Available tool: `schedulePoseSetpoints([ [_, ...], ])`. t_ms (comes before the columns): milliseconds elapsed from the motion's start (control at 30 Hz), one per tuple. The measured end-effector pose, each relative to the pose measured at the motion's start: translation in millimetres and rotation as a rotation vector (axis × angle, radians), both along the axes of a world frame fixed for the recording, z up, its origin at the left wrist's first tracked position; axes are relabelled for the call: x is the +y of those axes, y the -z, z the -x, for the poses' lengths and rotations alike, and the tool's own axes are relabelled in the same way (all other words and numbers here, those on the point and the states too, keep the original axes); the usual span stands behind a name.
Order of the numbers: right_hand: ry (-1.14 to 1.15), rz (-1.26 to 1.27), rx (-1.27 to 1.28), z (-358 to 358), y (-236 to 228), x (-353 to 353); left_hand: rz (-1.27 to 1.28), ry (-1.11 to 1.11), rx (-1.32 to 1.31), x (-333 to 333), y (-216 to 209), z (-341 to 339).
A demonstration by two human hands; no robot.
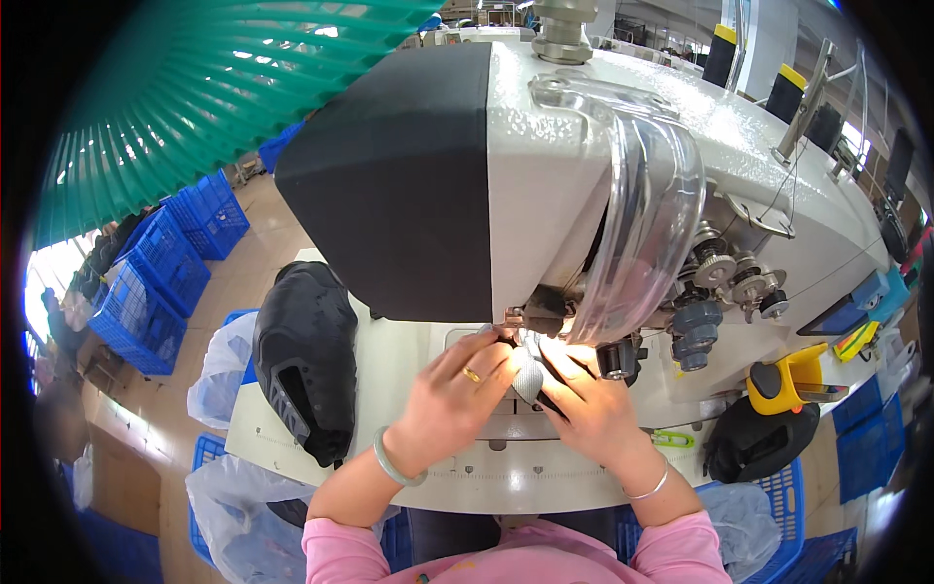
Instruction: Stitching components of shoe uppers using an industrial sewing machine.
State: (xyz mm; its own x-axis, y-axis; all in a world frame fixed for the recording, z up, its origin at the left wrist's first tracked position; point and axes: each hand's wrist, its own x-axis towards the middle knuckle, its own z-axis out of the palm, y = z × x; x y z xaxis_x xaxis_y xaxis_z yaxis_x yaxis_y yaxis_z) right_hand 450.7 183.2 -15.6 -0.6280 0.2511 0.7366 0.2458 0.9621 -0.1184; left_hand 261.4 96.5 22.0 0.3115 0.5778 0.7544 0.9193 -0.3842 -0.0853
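Both hands are at the needle area of a white and black industrial sewing machine (545, 146). Between them lies a small piece of grey textured fabric with dark parts (527, 380), partly hidden by fingers. My left hand (455, 394), wearing a gold ring, has its fingers closed on the fabric's left side, close to the presser foot (513, 317). My right hand (595, 414) grips the right side, its fingers bent around a dark edge. Bright light falls on the work under the clear plastic guard (647, 214). The needle itself cannot be made out.
A black padded piece (306, 360) lies on the table at left, another (764, 440) at right beside a yellow holder (796, 378). Green snips (673, 439) rest near my right wrist. Blue crates (146, 302) stand on the floor. A green ribbed plastic cover (214, 107) overhangs the upper left.
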Motion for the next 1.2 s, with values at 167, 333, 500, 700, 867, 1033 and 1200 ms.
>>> schedulePoseSetpoints([
  [167, -0.012, -0.031, 0.034, 4, 0, -6, 0.104, 0.041, -0.408, 4, 2, 6],
  [333, 0.027, -0.050, 0.011, 2, 3, -8, -0.029, -0.003, -0.311, 2, 8, -5],
  [500, 0.044, -0.011, 0.009, 3, 2, -10, -0.094, -0.031, -0.194, 0, 10, -10],
  [700, 0.069, -0.029, 0.045, 9, 4, -13, -0.102, -0.009, -0.191, 1, 10, -11],
  [867, 0.118, -0.042, 0.047, 16, 3, -22, -0.075, -0.015, -0.175, 0, 9, -10],
  [1033, 0.031, 0.103, 0.047, 4, -2, -20, -0.058, -0.050, -0.154, -2, 12, -15],
  [1200, 0.223, 0.149, 0.078, 0, -2, -20, -0.080, 0.026, -0.349, -2, 21, -9],
])
